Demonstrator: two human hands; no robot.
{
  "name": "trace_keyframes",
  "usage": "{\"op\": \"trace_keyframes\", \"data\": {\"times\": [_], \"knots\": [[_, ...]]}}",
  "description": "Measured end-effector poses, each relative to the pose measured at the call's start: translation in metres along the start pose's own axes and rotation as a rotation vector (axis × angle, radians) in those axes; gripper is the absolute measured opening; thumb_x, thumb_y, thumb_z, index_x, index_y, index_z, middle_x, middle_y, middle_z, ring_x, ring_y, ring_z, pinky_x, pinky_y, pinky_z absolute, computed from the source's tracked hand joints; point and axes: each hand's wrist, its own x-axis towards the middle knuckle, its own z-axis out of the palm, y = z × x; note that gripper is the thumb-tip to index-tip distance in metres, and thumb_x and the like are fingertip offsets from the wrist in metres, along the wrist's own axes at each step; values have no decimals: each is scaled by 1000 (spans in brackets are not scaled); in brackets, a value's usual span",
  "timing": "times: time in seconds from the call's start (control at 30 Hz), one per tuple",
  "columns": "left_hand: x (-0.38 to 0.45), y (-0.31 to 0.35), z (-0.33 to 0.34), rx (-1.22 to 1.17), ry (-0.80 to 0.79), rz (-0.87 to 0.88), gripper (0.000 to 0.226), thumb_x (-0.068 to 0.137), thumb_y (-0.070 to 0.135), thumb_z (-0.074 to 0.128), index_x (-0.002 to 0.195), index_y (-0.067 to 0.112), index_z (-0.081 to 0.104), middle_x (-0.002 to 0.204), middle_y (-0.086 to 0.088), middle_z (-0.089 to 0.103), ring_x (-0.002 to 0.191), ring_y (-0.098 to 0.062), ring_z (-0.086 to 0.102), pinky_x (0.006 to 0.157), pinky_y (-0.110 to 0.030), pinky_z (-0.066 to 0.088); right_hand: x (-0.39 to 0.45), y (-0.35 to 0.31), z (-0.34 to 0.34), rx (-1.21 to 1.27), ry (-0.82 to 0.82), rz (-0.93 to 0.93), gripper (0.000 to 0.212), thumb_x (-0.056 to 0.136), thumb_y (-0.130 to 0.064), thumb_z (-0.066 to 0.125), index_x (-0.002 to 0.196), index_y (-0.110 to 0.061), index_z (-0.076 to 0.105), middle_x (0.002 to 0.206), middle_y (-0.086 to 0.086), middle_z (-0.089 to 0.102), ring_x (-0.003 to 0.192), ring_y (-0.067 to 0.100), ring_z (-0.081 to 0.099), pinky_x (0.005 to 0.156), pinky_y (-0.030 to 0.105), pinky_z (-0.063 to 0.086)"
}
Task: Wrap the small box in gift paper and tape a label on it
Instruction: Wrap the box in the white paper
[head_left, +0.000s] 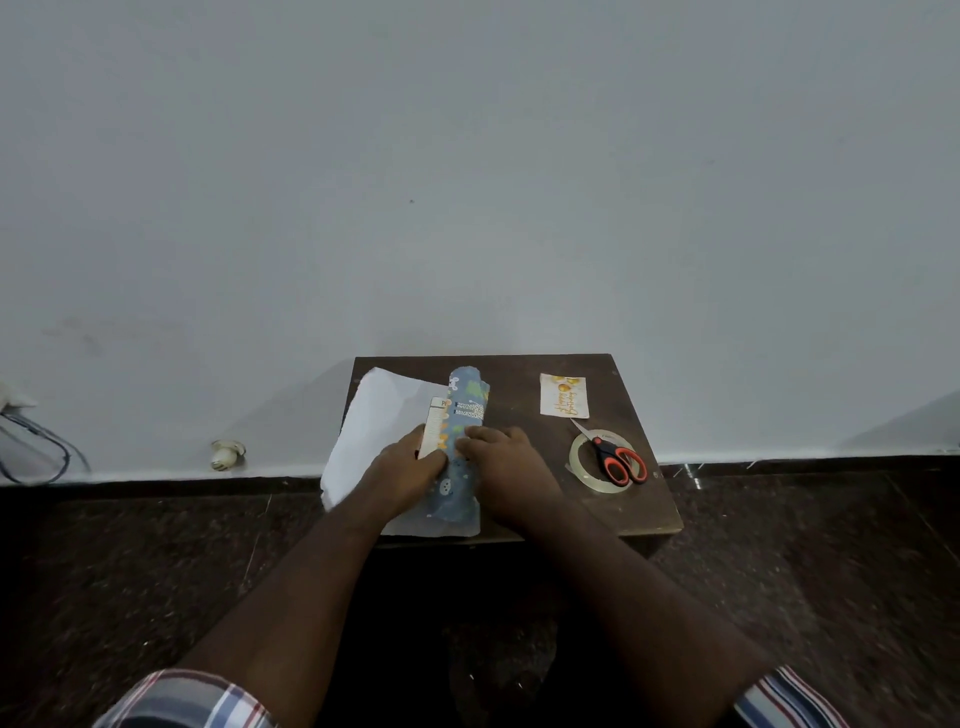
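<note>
Peeking white box (435, 423) under blue patterned gift paper (460, 467).

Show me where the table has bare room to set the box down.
Bare wood lies on the table between the gift paper and the label, and along the near right edge below the tape and scissors. The left half is crowded: paper, box, left hand, right hand.
</note>
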Motion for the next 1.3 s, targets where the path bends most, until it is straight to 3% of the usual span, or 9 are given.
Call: {"op": "trace_keyframes", "data": {"times": [0.1, 0.17, 0.23, 0.4, 0.47, 0.73, 0.87, 1.13, 1.3], "knots": [[12, 9, -12, 105, -10, 9, 42, 83, 37, 50, 121, 28, 65, 109, -8, 68, 103, -24, 62, 88, -40, 54, -10, 0, -6, -41, 25, -11, 46, 96, -18, 54, 142, -25, 52, 155, -4, 41, 118, 29, 43, 98, 39, 44], [22, 14, -12, 175, -5, 22, 43, 67, 39, 48, 102, 21, 66, 92, -3, 70, 89, -24, 65, 79, -42, 54, -12, 1, -8, -32, 52, -18, 42, 96, -18, 53, 137, -25, 57, 150, -4, 48, 115, 29, 44, 95, 39, 45], [29, 16, -9, 231, -15, 4, 42, 62, 44, 49, 94, 21, 63, 91, -1, 69, 86, -24, 64, 75, -38, 53, -11, 1, -10, -23, 79, -16, 36, 96, -20, 54, 131, -24, 61, 141, -2, 57, 114, 29, 46, 94, 39, 46], [40, -2, 1, 357, -75, -37, 82, 44, 69, 65, 117, 37, 50, 118, 4, 61, 106, -26, 60, 93, -51, 50, -5, -4, -13, -37, 153, 19, 25, 92, -21, 59, 115, -21, 69, 117, 0, 67, 108, 28, 50, 86, 39, 47], [21, 16, 0, 468, -84, -54, 94, 46, 73, 70, 128, 38, 41, 125, 6, 53, 117, -27, 54, 99, -52, 45, -5, -8, -12, -45, 165, 13, 25, 89, -20, 61, 113, -20, 70, 115, 2, 68, 107, 29, 51, 83, 38, 46], [14, 37, -10, 799, -169, 11, 90, 79, 43, 71, 153, 43, 20, 152, 5, 35, 139, -29, 31, 105, -51, 31, -9, -3, -16, 45, 134, -29, 30, 96, -17, 59, 124, -22, 70, 119, 6, 71, 112, 26, 53, 95, 38, 43], [7, 41, -9, 805, -171, 38, 85, 84, 46, 66, 155, 43, 19, 154, 3, 31, 140, -29, 28, 107, -52, 29, -15, 1, -15, 125, 142, -19, 27, 93, -16, 64, 118, -20, 74, 114, 8, 73, 105, 26, 62, 94, 37, 48], [9, 36, -13, 812, -221, 56, 88, 83, 37, 71, 155, 44, 20, 156, 4, 32, 141, -23, 38, 110, -51, 30, -26, -4, -18, 122, 96, 0, 31, 89, -14, 67, 120, -15, 72, 126, 5, 67, 115, 23, 60, 101, 34, 47], [28, 23, -16, 756, -275, 56, 105, 70, 42, 78, 156, 43, 19, 155, 3, 36, 138, -24, 42, 112, -48, 35, -25, -10, -28, 14, 34, 12, 32, 91, -23, 69, 122, -16, 69, 126, 6, 66, 116, 24, 58, 98, 38, 45]]}}
